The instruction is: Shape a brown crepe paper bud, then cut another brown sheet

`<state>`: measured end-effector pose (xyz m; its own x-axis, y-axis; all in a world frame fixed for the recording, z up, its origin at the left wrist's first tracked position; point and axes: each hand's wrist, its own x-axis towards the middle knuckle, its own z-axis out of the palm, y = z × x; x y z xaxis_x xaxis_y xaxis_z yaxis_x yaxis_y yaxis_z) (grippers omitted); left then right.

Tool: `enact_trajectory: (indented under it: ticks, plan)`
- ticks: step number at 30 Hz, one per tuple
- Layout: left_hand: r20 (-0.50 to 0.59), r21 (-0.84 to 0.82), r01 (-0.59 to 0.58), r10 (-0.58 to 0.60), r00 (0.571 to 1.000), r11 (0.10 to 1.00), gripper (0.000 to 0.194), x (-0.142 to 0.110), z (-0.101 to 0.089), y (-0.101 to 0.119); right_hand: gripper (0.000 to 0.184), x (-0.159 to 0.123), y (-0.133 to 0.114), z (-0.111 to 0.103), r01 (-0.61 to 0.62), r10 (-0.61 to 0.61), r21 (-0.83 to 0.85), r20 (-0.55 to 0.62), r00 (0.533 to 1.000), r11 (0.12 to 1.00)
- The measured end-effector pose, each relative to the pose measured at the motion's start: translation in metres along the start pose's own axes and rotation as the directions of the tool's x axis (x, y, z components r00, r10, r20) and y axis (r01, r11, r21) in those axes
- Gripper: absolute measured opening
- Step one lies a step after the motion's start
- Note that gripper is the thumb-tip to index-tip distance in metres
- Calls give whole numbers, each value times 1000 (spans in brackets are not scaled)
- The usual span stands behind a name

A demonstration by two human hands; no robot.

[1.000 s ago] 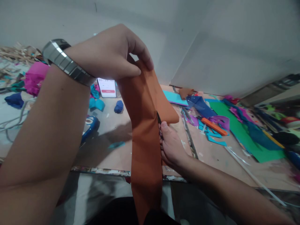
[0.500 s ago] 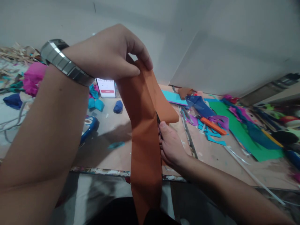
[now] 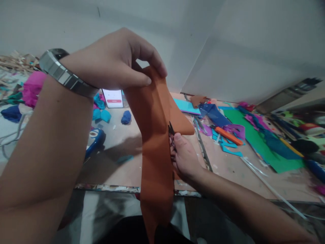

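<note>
My left hand (image 3: 122, 61), with a metal-banded watch (image 3: 67, 74) on its wrist, pinches the top of a long sheet of orange paper (image 3: 156, 162) between thumb and fingers. The sheet hangs down past the table edge towards my lap, creased lengthwise near the top. Scissors (image 3: 171, 130) are gripped in my right hand (image 3: 185, 154); their blades stand slightly apart at the cut between the long strip and a flap (image 3: 180, 120) that sticks out to the right. My right fingers are partly hidden behind the paper.
A phone (image 3: 114, 100) stands lit behind the paper. Crumpled blue paper (image 3: 126, 117) and a blue object (image 3: 95, 140) lie left. To the right are an orange cutter (image 3: 228, 135), turquoise scraps (image 3: 230, 149), a green sheet (image 3: 254, 135) and a white strip (image 3: 274, 188) on the table (image 3: 223, 183).
The scissor blades have opened and show more clearly above my right thumb. My left hand keeps its pinch on the paper. The whole view has shifted slightly.
</note>
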<state>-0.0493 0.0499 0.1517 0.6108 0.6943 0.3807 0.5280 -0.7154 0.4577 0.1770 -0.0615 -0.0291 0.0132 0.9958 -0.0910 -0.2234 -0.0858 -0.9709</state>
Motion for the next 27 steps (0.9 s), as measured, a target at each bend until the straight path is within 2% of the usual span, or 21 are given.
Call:
enact_trajectory:
  ticks: [11, 19, 24, 27]
  plan:
    - [6, 17, -25, 25, 1000, 1000, 31, 1, 1, -3, 59, 3, -2, -6, 166, -149, -167, 110, 983, 972]
    - [72, 73, -15, 9, 997, 997, 39, 2, -3, 0, 48, 4, -4, -7, 172, -154, -213, 99, 983, 962]
    - [81, 76, -19, 13, 997, 997, 38, 2, -3, -1, 52, 6, -4, -4, 192, -181, -215, 70, 981, 958]
    - [74, 84, -17, 11, 997, 996, 36, 1, -2, 0, 56, 5, -4, -2, 153, -145, -170, 57, 988, 974]
